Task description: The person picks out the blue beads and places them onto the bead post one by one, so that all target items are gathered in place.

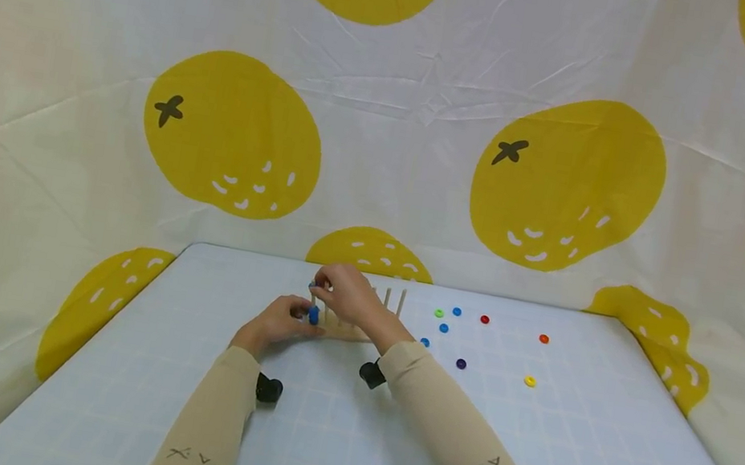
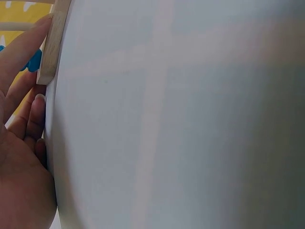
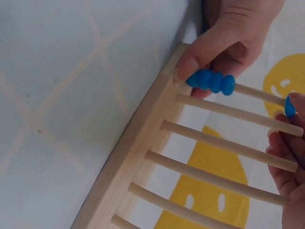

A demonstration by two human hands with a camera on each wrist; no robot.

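A wooden peg rack (image 1: pixel 345 333), a long base with a row of upright pegs, stands on the table. My left hand (image 1: pixel 275 323) grips its left end; in the right wrist view the thumb (image 3: pixel 190 67) lies on the base (image 3: pixel 138 138), with other fingers behind. Several blue beads (image 3: pixel 212 82) are stacked low on the end peg. Near that peg's tip, my right hand (image 1: pixel 350 294) pinches another blue bead (image 3: pixel 289 106); whether the peg runs through it is hard to tell. The other pegs (image 3: pixel 233 148) visible in the right wrist view are bare.
Loose beads lie right of the rack: several blue (image 1: pixel 443 328), a green (image 1: pixel 438 314), a purple (image 1: pixel 461 364), a yellow (image 1: pixel 529 381) and red or orange ones (image 1: pixel 485 319). A pale checked cloth (image 1: pixel 340 439) covers the table. A fruit-print curtain (image 1: pixel 393 146) hangs behind.
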